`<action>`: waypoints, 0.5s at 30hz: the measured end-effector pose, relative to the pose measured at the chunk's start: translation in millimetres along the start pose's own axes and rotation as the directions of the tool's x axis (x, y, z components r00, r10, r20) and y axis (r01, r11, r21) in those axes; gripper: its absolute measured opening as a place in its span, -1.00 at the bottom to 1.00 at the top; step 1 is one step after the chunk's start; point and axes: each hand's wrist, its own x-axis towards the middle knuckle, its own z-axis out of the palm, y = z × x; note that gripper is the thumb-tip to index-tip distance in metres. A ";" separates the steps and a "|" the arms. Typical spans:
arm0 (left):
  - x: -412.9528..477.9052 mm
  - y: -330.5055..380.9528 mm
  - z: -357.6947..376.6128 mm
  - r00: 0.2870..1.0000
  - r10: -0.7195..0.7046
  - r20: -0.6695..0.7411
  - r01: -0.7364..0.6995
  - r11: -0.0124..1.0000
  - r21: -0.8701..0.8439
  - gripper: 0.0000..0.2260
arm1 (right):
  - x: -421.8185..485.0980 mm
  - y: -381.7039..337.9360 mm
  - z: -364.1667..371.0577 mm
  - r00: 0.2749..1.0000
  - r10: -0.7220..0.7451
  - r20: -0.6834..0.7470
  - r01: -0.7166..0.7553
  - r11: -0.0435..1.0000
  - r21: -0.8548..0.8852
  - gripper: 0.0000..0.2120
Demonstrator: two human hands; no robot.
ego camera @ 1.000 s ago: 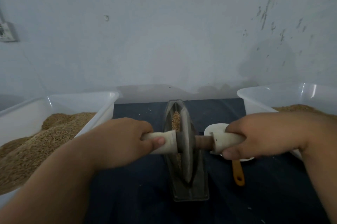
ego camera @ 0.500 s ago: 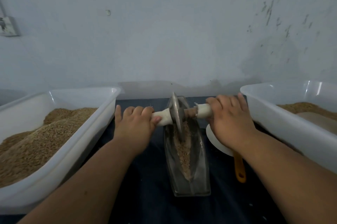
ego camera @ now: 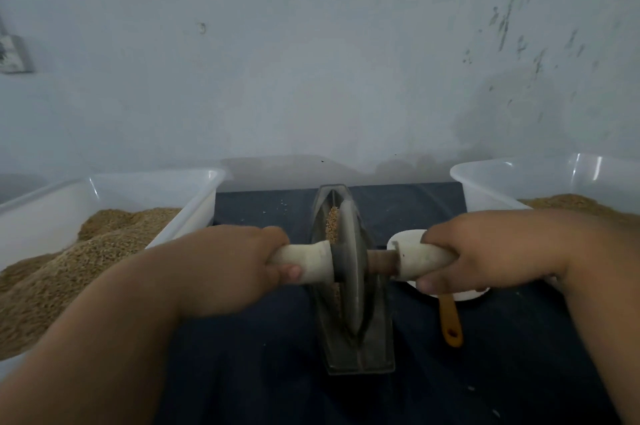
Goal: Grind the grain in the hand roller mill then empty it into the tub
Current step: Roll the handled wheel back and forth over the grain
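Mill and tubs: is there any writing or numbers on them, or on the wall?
None can be read.
The mill, the left tub, the right tub and the scoop show no words or numbers.
The wall has only dark marks, not letters.
The small box on the wall at the far left is too blurred to tell.

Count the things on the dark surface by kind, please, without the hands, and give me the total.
Clear plastic tubs holding grain: 2, the left tub and the right tub
Hand roller mill: 1
Scoop with orange handle: 1
Total: 4
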 end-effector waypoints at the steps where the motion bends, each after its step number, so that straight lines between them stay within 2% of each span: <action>1: -3.0 -0.5 -2.1 0.999 -0.009 0.031 0.010 1.000 -0.026 -0.74 | -3.1 -0.7 -2.4 1.000 -0.013 0.026 0.013 1.000 0.014 -0.64; 3: -3.0 -2.1 -2.1 0.999 -0.016 0.052 0.021 0.996 -0.085 -0.74 | -3.2 -1.9 -2.8 0.999 -0.011 0.031 0.011 1.000 0.016 -0.64; 5: 6.2 -4.6 4.1 1.000 -0.008 -0.002 0.008 0.993 -0.119 -0.76 | 5.5 1.8 2.9 1.000 0.020 -0.019 -0.020 1.000 0.010 -0.65; 8: 28.3 -6.6 23.2 0.966 0.017 -0.257 -0.001 0.998 0.062 -0.76 | 32.5 7.9 23.0 0.978 0.065 -0.201 -0.069 0.998 -0.015 -0.68; 9: 35.8 -6.0 32.3 0.930 0.019 -0.366 0.036 0.989 0.144 -0.75 | 44.0 9.6 31.7 0.946 0.070 -0.316 -0.092 0.994 -0.056 -0.68; 11: 49.5 -2.6 49.9 0.862 -0.004 -0.508 0.143 0.962 0.234 -0.66 | 66.1 12.5 48.5 0.832 0.051 -0.552 -0.175 0.969 -0.174 -0.64; 13: 58.7 -1.8 60.9 0.802 0.010 -0.598 0.164 0.958 0.236 -0.65 | 82.6 15.7 59.1 0.760 0.037 -0.648 -0.221 0.953 -0.205 -0.57; 15: 63.6 -3.8 65.3 0.744 0.036 -0.667 0.154 0.962 0.223 -0.67 | 89.3 19.3 62.7 0.744 0.045 -0.667 -0.221 0.958 -0.181 -0.57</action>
